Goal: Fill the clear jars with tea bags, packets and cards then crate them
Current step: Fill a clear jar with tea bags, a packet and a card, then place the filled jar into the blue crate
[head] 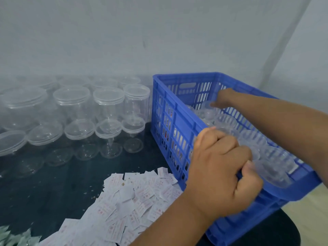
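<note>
**Left hand point(221, 173) braces the blue crate point(170, 121) while the right hand point(224, 97) seats a jar**

Closest in, at 5 o'clock, the left hand's fingers are curled tight over the crate's near rim, holding it. Inside, a row of clear jars point(252, 139) sits along the wall toward 3 o'clock. At 2 o'clock the right hand reaches to the far end, fingertips on the lid of one jar point(206, 106); blur hides whether it clasps it. Lidded jars point(108, 103) stand stacked at 9 to 10 o'clock on the dark table point(53, 183), seemingly unfilled. White packets point(142, 196) are heaped at 6 o'clock, green sachets point(10, 237) at 8. By these signs, crating is in hand. Next calls for letting that jar go, then fetching a stacked one and packets.
</note>
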A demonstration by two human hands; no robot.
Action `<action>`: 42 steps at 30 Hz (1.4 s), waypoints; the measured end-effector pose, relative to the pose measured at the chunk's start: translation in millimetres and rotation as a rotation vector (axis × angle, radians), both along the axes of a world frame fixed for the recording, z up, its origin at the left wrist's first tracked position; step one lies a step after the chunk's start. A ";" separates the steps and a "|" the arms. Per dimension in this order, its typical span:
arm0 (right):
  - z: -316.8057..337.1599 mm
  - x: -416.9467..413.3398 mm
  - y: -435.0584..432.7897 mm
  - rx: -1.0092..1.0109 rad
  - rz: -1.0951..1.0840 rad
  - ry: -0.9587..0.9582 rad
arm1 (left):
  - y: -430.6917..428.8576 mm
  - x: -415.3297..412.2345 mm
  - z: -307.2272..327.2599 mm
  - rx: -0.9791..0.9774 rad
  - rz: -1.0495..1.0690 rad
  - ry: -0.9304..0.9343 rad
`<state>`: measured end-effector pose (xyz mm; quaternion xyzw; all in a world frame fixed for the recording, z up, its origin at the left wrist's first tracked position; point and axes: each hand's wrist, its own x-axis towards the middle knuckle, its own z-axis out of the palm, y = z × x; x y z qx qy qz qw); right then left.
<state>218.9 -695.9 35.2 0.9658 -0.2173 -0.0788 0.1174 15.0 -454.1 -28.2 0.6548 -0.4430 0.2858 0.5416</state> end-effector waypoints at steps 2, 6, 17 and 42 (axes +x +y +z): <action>-4.2 -1.6 1.1 0.011 0.025 0.074 | -0.4 -0.8 -0.1 0.000 0.000 0.011; 20.3 -12.5 16.6 0.066 0.104 0.035 | -0.2 -0.6 3.3 0.013 -0.020 0.028; 117.0 -191.4 165.4 0.395 0.686 -0.477 | 23.7 -14.8 27.0 0.258 -0.030 0.123; -207.5 -326.2 451.9 1.122 0.679 -0.614 | 402.1 -86.8 -83.3 0.282 0.882 0.758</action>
